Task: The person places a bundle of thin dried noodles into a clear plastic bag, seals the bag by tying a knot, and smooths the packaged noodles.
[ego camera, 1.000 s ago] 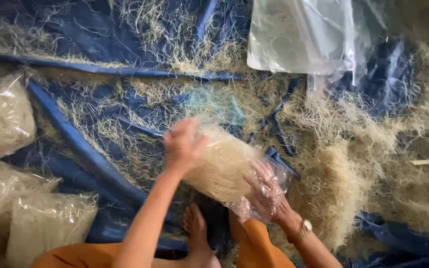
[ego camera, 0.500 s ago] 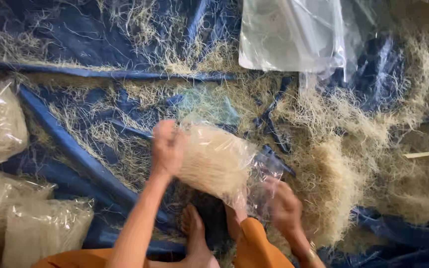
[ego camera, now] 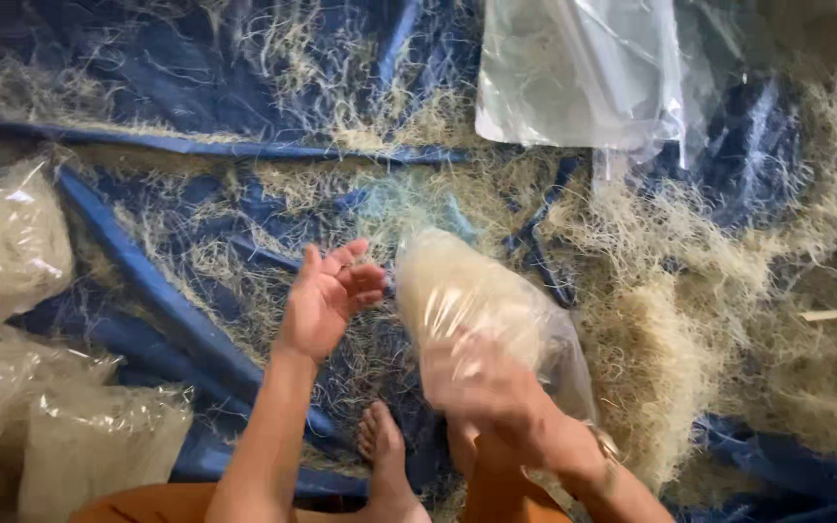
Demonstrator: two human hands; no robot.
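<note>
clearly, in the head view the right hand, blurred, has its fingers closed around the lower end of a clear plastic bag of pale dried noodles, held upright above the blue tarp. the left hand hovers just beside the bag, fingers spread, touching nothing. with only one hand gripping, the slick plastic could slip, or the unsupported top could tip and spill strands onto the loose noodle pile at the right. a bare foot lies right below, so a dropped bag might land on it. filled bags rest at left, an empty plastic sheet above.
</note>
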